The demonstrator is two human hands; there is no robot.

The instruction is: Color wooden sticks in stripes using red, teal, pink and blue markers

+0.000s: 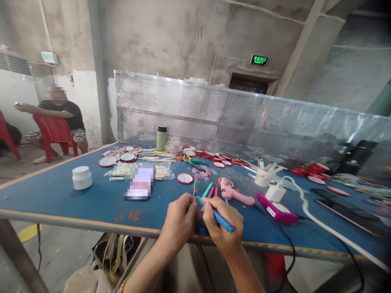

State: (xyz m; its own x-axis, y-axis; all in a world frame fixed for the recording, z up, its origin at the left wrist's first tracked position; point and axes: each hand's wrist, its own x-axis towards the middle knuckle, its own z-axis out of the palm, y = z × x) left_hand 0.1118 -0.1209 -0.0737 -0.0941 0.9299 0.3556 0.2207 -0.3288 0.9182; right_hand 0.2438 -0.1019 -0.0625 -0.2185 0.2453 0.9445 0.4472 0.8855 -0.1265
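Near the table's front edge, my left hand (181, 215) is closed on a thin flat stick (196, 184) that stands upright, with red, green and brown bands of colour on it. My right hand (224, 224) grips a blue marker (222, 219) like a pen, its tip touching or very close to the lower part of the stick. Just beyond my fingers lie a teal marker (208, 189) and some dark pink and red markers (216, 191). A pink glue gun (236, 194) rests to the right of them. My fingers hide the lower end of the stick.
A phone (140, 182) stands before bagged sticks, with a white jar (82, 178) to its left. Round red-rimmed discs (185, 178), pliers and a green bottle (161, 138) lie further back. A purple power strip (277, 208) with cables sits right. A person (61, 114) sits at far left.
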